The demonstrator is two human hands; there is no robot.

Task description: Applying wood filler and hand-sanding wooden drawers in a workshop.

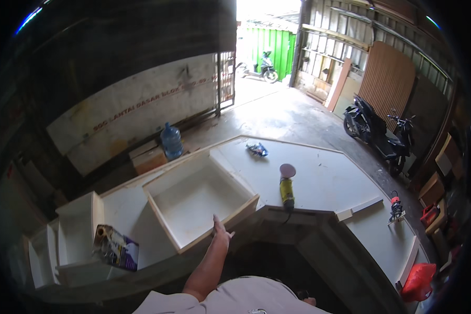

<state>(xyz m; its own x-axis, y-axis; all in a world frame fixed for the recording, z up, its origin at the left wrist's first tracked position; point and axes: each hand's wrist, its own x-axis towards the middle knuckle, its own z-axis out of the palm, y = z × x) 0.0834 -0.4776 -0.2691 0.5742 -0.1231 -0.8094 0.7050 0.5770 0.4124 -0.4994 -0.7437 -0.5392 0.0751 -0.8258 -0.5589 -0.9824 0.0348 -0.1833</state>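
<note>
A wooden drawer box (204, 196) with a pale inside stands on a white angled countertop (310, 168), its near side by the counter's inner edge. My left hand (221, 231) is at that near side, fingers apart; it seems to touch the rim. Only a small part of my right hand (310, 301) shows low at the bottom, beside a small dark thing; whether it holds this is unclear. A yellow-green power tool with a round sanding disc (287, 188) lies right of the drawer box. Beyond it is a crumpled blue and silver packet (257, 149).
Several more drawer boxes (76, 231) and an open printed carton (115, 247) stand at left. A corded power tool (395, 210) and a red plastic bag (418, 280) are at right. Behind are a blue water jug (171, 141), a cardboard box (147, 157) and a parked scooter (378, 133).
</note>
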